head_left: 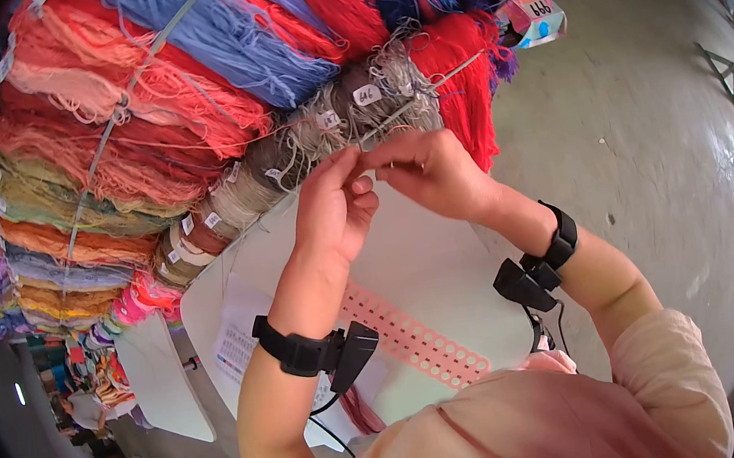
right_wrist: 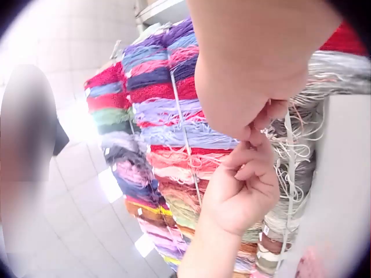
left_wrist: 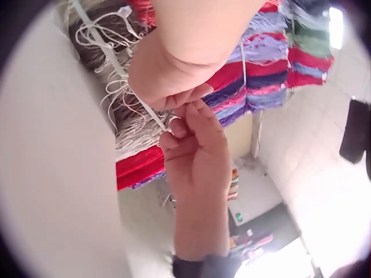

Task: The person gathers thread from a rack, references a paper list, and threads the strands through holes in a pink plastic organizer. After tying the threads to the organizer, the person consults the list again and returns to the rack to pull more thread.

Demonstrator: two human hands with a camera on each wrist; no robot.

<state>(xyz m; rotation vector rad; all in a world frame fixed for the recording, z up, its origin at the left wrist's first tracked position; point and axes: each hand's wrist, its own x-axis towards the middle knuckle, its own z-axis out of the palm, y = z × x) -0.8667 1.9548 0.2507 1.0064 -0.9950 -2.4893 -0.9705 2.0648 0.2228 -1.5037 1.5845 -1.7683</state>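
Both hands meet fingertip to fingertip above the far side of a white table [head_left: 424, 240], in front of grey yarn skeins [head_left: 317, 129] with numbered tags. The left hand [head_left: 333, 204] has its fingers curled and thumb against the index finger; the right hand [head_left: 434, 174] pinches toward it with bent fingers. Whatever lies between the fingertips is too small or hidden to tell. In the left wrist view the right hand [left_wrist: 200, 156] touches the left hand [left_wrist: 168, 69]. The right wrist view has the left hand [right_wrist: 243, 191] below the right hand [right_wrist: 249, 87].
Stacked skeins in red, blue and orange [head_left: 181, 87] rise behind the table, bound by a strap. A pink perforated strip [head_left: 414, 339] and printed paper [head_left: 237, 334] lie on the table. A box marked 666 [head_left: 531, 13] stands at the back right.
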